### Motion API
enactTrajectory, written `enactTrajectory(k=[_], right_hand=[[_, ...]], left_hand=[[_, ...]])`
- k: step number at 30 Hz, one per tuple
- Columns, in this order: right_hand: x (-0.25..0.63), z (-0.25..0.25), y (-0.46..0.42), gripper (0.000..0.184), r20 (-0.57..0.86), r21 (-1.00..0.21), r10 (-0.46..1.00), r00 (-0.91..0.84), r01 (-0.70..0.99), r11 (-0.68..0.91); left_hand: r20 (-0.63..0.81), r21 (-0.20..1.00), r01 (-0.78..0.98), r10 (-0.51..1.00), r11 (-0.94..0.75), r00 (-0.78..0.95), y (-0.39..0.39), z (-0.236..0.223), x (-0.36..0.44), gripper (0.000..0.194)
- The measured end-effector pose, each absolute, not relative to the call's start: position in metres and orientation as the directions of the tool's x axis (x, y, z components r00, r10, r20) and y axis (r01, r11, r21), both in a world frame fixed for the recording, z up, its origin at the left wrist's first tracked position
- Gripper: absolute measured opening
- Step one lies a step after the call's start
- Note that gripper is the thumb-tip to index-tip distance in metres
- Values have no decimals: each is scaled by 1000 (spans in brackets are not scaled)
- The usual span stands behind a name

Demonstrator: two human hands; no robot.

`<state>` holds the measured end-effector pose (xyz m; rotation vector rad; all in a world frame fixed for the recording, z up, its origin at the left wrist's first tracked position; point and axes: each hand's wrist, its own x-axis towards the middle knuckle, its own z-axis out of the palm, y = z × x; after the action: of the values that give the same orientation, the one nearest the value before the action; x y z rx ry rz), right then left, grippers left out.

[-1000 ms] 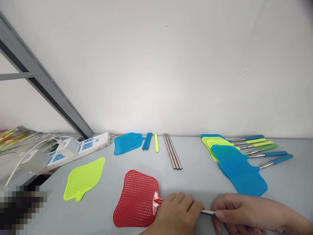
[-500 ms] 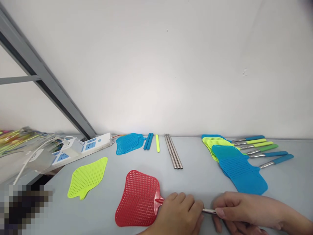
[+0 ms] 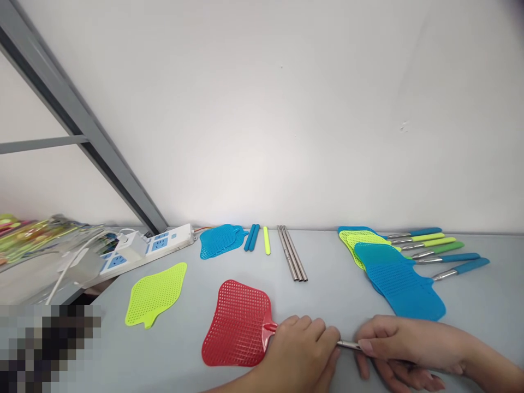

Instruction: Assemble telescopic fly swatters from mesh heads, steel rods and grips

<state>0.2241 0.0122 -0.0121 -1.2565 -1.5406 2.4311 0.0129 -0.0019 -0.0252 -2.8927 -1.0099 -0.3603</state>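
I see a fine grid of holes patterning the red leaf-shaped plastic swatter head (image 3: 241, 322), and plain silver on a slim metal rod (image 3: 349, 345). The neon yellow-green leaf-shaped plastic head (image 3: 158, 295) repeats that grid on my feed, as do the stacked blue and yellow-green flat plastic swatters (image 3: 399, 278), whose long handles (image 3: 472, 265) run blue, yellow-green and green; the flat tabletop (image 3: 327, 295) is plain grey.

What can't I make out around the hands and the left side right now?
All in the head view:
- Whether the red head and held rod join: covered by the left hand.
- The rod's right end: hidden by the right hand.
- Bagged items: blurred, cut off by the left edge.
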Motion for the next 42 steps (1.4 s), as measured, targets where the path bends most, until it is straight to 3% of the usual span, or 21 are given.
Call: enactTrajectory(k=[8,24,42], right_hand=[[225,-15,13,36,-582,-778,402,-707,342,-527],[224,-19,14,49,-557,-797,404,-726,329,-507],[224,-12,12,39,-547,-805,411,-729,325,-495]], left_hand=[[201,30,624,616,-781,762,-3,-24,11,6],[348,-66,644,587,-762,731,-6,-35,11,6],[155,38,674,671,-738,725,-15,-11,10,9]])
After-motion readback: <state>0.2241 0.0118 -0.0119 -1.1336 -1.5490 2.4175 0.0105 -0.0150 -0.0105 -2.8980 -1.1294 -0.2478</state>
